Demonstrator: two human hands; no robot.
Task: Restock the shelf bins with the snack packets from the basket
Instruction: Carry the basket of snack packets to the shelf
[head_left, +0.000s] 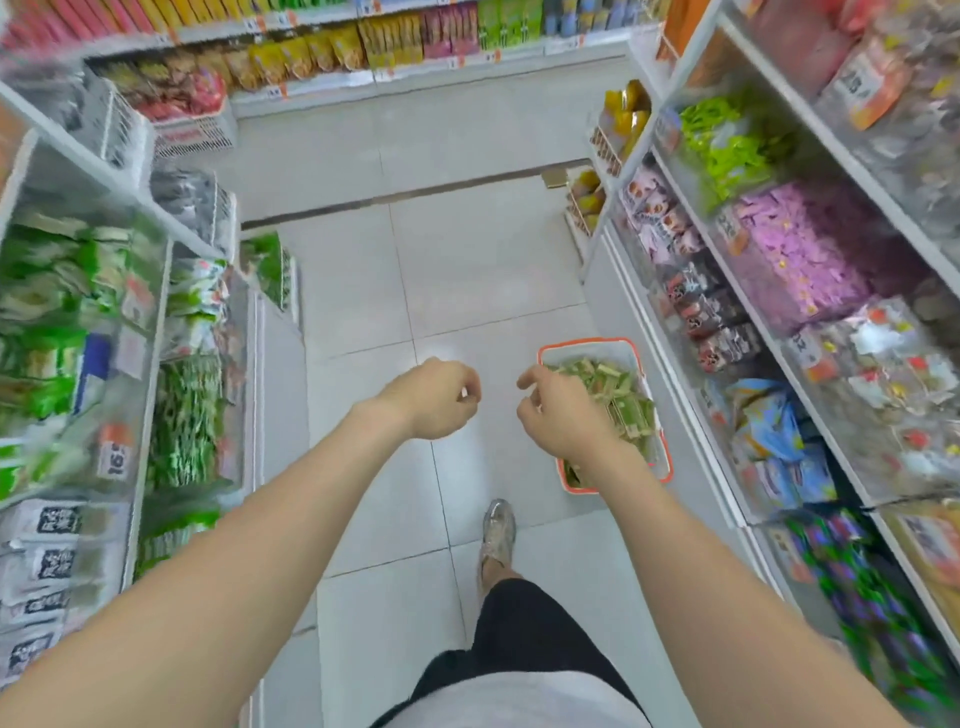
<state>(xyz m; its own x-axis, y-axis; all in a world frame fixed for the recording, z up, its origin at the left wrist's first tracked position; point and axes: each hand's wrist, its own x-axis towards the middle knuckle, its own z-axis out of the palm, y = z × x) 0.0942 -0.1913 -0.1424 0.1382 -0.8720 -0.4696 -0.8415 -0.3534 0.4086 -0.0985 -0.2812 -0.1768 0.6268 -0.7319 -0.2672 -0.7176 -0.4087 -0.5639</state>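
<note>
- Pale floor tiles (467, 291) ran down a narrow shop aisle, with stocked shelves on both sides and another across the far end.
- Nearest the camera, both bare forearms stretched forward above one shoe (497, 530) planted on the tiles.
- Left hand (436, 400): hung over bare floor, fingers loosely curled, holding nothing.
- Right hand (563, 421): hovered over the near left part of the basket, thumb and fingers loosely curled and slightly apart. No packet was seen in it; whether the hidden fingertips touched the pile could not be told.
- Basket (582, 343): an orange-rimmed tub that stood on the floor, just beside the base of the right-hand shelving.
- Snack packets (618, 389): small, flat, green-and-tan sachets heaped loosely to about rim height, so most of the load appeared unshelved.
- Step in hand, as judged: reaching in for a fresh handful.
- Next move, as judged: close the fingers round several slippery sachets, lift without spilling, then find the matching bin.
- Clear-fronted bins on the left (187, 415) held green packets of a similar look, though blur prevented a sure match; bins on the right (805, 249) held purple and mixed sweets.
- Farthest off, the end shelf (363, 41) showed yellow, red and green bags.
</note>
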